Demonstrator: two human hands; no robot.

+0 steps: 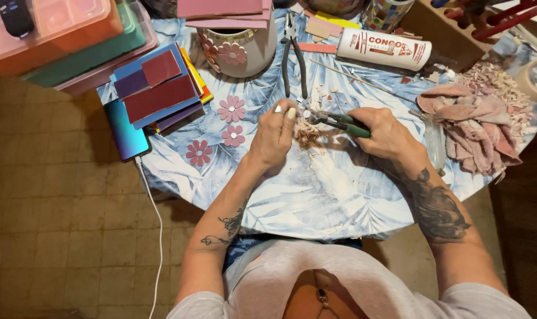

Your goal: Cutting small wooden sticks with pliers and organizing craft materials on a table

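My right hand [383,133] grips green-handled nippers [338,120], whose jaws point left toward my left hand [275,134]. My left hand pinches a small pale piece [292,113] at the jaws. Beneath both hands a pile of pinkish chips [308,137] lies on the round table with a blue leaf-print cloth [315,195]. Three pink flower shapes [232,108] lie on the cloth to the left of my left hand.
Black pliers [293,56] and a white pot with pink flowers [240,50] stand behind my hands. A white glue bottle [384,48], pink rags [475,121], coloured sheets [159,88], a charging phone [125,131] and plastic boxes [67,35] surround them.
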